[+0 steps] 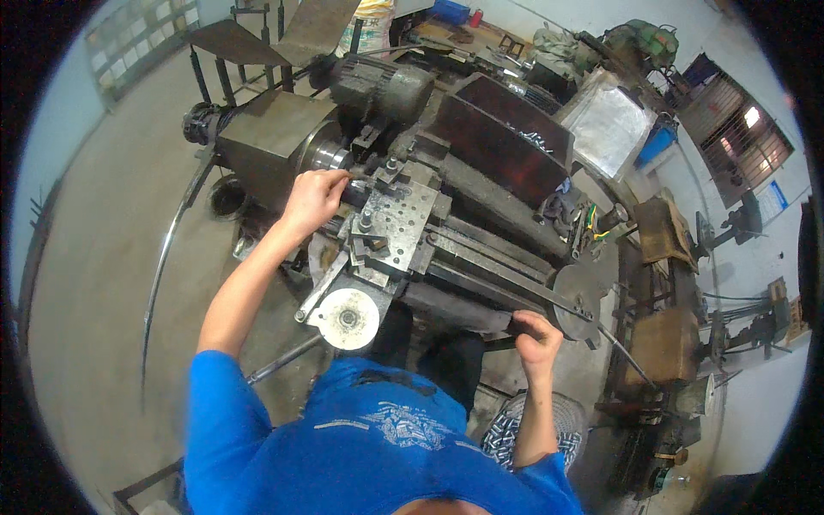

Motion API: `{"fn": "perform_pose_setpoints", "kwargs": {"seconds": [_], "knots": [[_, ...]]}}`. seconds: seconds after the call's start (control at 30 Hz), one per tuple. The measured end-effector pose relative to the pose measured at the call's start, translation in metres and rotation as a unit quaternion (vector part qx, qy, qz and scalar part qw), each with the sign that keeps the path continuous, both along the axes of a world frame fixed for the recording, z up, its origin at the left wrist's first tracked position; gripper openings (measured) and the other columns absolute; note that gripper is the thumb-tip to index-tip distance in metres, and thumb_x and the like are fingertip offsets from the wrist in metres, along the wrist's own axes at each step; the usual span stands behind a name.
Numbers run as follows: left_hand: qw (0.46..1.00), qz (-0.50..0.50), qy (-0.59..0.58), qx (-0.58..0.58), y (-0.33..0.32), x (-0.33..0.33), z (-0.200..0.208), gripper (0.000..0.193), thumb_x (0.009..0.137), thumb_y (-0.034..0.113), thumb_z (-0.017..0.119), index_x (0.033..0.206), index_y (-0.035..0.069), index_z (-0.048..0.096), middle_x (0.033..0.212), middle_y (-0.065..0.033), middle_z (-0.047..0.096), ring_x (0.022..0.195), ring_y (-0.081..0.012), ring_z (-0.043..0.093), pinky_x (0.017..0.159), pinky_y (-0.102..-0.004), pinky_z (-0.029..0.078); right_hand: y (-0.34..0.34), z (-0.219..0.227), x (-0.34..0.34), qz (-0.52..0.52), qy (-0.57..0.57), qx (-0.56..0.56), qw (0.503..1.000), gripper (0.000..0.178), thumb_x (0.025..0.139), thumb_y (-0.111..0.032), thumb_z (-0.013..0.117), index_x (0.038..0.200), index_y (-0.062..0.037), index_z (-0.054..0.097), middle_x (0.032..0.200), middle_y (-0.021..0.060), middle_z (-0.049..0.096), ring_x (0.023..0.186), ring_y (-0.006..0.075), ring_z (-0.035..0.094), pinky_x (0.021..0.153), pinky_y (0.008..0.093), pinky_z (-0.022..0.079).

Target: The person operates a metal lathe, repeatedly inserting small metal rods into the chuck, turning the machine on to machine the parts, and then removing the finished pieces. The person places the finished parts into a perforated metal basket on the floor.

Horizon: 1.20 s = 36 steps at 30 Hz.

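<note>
Blue shirt with a white print fills the near part, low in the middle. Both arms reach out from it, and the two hands are far apart. The left hand is up by the machine, close to its shiny round end and next to a flat plate full of little holes. Its fingers are bent in close together, but I cannot tell if they pinch something. The right hand is lower down on the right, near a round disc. Its fingers are bent too, with something dark by their tips, and I cannot tell if it holds that. The machine sits across the middle, with a motor behind it and a white wheel in front of the plate. Long rails run from the plate toward the disc. Beside the right arm is a round basket with lots of small metal bits in it. Past the rails is a big dark red box with some shiny bits inside. Next to the box lies a silver sheet, near a blue bin.
</note>
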<state>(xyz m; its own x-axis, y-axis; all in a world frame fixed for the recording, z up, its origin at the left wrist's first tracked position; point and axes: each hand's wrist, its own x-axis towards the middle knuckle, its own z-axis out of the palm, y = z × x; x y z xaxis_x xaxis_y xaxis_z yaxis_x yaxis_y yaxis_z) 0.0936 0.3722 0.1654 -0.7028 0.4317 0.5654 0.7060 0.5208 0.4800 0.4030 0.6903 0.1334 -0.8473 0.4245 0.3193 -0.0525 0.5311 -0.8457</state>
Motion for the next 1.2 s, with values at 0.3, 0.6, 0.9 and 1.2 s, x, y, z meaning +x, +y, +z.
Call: {"fn": "perform_pose_setpoints", "kwargs": {"seconds": [0.3,0.6,0.9,1.2], "knots": [[0.973,0.135,0.16,0.096,-0.054,-0.018,0.051,0.018,0.087,0.012,0.056,0.1,0.001,0.062,0.084,-0.017,0.065,0.073,-0.0268,0.065,0.064,-0.0318,0.049,0.003,-0.01,0.013,-0.014,-0.002,-0.009,1.0,0.034,0.059,-0.011,0.055,0.087,0.0034,0.066,0.09,0.0134,0.066,0.086,0.0211,0.062,0.081,0.0289,0.046],[0.995,0.026,-0.094,0.03,-0.059,-0.02,0.045,0.023,0.089,0.018,0.053,0.102,0.0,0.06,0.073,-0.0102,0.064,0.06,-0.0151,0.057,0.058,-0.0294,0.045,0.001,-0.015,0.015,-0.018,-0.032,0.01,0.999,0.036,0.058,-0.007,0.051,0.088,0.0038,0.066,0.088,0.0096,0.065,0.082,0.0165,0.06,0.078,0.0268,0.046],[0.937,0.28,0.092,-0.186,-0.088,-0.115,0.064,0.019,0.086,0.02,0.051,0.089,0.005,0.063,0.078,-0.0196,0.063,0.073,-0.0368,0.062,0.065,-0.0457,0.049,0.005,-0.004,0.021,-0.041,-0.03,0.006,0.999,0.033,0.057,-0.007,0.054,0.086,0.0011,0.067,0.085,0.0105,0.067,0.079,0.0169,0.062,0.076,0.0268,0.048],[0.971,0.026,0.065,-0.227,-0.039,-0.096,0.075,0.023,0.077,0.01,0.055,0.099,0.008,0.063,0.079,-0.0184,0.063,0.079,-0.0351,0.061,0.068,-0.0451,0.048,0.005,-0.021,0.033,-0.051,-0.054,0.015,0.997,0.034,0.059,-0.005,0.052,0.089,0.0018,0.067,0.084,0.0078,0.067,0.078,0.0139,0.061,0.075,0.0254,0.047]]}}
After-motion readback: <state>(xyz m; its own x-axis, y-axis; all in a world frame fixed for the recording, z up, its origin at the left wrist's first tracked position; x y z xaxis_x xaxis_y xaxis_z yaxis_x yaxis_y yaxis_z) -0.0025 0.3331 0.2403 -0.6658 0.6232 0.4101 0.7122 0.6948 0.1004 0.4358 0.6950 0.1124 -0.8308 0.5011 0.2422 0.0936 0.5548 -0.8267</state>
